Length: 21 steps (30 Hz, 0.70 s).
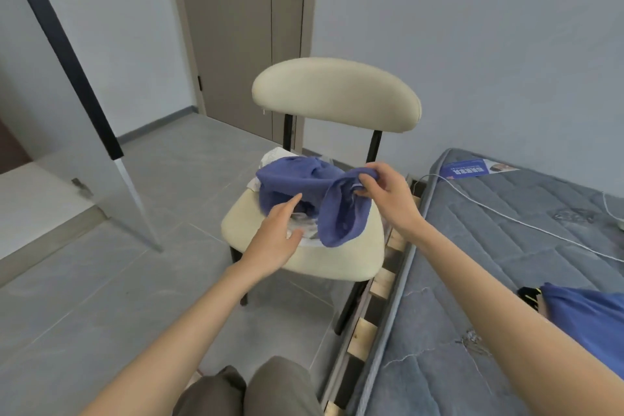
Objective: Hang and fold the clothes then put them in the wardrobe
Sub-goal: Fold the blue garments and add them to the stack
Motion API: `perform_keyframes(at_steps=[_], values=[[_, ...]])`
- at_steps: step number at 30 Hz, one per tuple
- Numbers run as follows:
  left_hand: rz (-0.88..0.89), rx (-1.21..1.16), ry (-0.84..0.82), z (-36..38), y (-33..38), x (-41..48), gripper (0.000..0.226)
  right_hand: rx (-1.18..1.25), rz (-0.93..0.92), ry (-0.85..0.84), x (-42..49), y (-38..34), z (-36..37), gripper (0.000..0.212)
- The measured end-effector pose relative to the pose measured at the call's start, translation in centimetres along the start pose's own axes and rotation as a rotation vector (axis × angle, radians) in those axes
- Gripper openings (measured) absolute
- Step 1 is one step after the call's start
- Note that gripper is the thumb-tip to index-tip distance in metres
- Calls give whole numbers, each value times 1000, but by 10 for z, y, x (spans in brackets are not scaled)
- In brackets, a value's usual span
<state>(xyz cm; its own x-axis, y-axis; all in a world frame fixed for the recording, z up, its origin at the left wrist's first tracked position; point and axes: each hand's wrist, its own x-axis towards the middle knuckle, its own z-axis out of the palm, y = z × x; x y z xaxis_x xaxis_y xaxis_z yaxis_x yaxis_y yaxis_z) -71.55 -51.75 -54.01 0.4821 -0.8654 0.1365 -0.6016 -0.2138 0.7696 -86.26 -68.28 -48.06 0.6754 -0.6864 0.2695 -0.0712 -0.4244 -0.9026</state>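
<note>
A crumpled blue-violet knit garment (297, 179) lies bunched on the seat of the cream padded chair (337, 91) with black legs, atop pale, partly clear-wrapped items (304, 230); one soft fold hangs over the seat's right front; the right hand (388, 192) has its grip pinched on the raised edge there; the left hand (277, 236) has a wide, empty grip, fingers straight, tips at the cloth's near side; a grey quilted mattress (506, 246) sits just right of the chair.

Item: blue garment (297, 179), crumpled on the chair (337, 260) seat
Pose: one end we lift above its right side
</note>
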Motion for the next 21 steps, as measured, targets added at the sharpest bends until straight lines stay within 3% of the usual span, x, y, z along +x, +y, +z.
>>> perform_keyframes(at_steps=[9,11,15,18,21], values=[[271,-111,76,-22,94,-22,98,369,-102,-57,-34,-142,-33,15],[271,-119,118,-24,108,-30,82,432,-103,-78,-41,-162,-40,16],[174,-189,146,-31,126,-39,13,526,-111,-34,-51,-187,-47,16],[86,-256,133,-47,133,-42,33,511,-94,40,-52,-188,-50,20],[54,-262,59,-64,145,-50,39,402,-21,14,-51,-179,-47,24]])
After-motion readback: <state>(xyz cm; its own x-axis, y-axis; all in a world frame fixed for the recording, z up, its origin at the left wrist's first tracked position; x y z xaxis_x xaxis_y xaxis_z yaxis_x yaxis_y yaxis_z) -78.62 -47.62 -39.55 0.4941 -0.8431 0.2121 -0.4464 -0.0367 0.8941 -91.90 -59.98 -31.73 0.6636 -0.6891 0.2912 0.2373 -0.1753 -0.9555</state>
